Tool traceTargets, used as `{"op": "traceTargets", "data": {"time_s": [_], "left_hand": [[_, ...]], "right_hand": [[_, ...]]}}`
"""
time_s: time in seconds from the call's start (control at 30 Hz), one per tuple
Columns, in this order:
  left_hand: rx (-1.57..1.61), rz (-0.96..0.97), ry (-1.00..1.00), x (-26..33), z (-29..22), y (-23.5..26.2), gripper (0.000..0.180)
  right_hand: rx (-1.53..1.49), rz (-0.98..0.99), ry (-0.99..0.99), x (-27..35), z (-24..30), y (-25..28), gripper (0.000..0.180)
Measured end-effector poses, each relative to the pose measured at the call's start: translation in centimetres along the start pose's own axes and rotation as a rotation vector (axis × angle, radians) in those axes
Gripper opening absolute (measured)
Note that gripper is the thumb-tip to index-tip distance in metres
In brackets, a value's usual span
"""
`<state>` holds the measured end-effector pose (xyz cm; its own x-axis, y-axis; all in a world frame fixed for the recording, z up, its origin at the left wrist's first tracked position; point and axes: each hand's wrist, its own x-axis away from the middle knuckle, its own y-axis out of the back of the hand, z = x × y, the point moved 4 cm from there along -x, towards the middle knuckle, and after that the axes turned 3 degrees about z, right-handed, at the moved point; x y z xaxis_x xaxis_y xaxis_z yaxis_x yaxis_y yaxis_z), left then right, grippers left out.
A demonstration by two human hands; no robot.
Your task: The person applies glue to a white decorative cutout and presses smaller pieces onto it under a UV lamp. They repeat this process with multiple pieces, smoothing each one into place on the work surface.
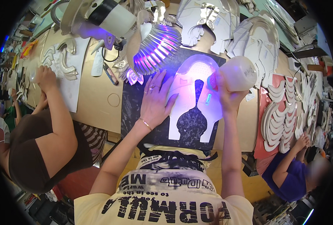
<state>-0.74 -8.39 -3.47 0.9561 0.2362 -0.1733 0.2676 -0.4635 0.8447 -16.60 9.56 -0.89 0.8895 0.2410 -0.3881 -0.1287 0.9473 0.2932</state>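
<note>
A white U-shaped shoe upper piece (185, 97) lies flat on a dark speckled board (131, 108), lit purple-white. My left hand (155, 97) rests flat with fingers spread, its thumb on the upper's left edge and the other fingers on the board. In my right hand (229, 97) is a cloudy white plastic bottle (240, 75), tilted on its side. Its pinkish and blue tip (212, 81) points at the upper's right side, near the throat opening. Whether the tip touches the upper I cannot tell.
A lamp with a ribbed shade (157, 48) hangs over the board's far left. Stacked white uppers (252, 47) stand at the far right, curved pieces on a red sheet (262, 108) nearer. A cutter (110, 73) lies left. Co-workers sit left (50, 146) and right (286, 172).
</note>
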Motion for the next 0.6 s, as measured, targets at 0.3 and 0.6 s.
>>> {"op": "traceTargets", "data": {"time_s": [0.3, 0.6], "left_hand": [[-0.01, -0.007, 0.0, -0.3, 0.2, -0.1, 0.056], [-0.008, -0.023, -0.008, -0.3, 0.3, -0.2, 0.056]], "right_hand": [[0.033, 0.039, 0.028, 0.8, -0.1, 0.1, 0.036], [-0.127, 0.083, -0.088, 2.8, -1.1, -0.2, 0.037]]}}
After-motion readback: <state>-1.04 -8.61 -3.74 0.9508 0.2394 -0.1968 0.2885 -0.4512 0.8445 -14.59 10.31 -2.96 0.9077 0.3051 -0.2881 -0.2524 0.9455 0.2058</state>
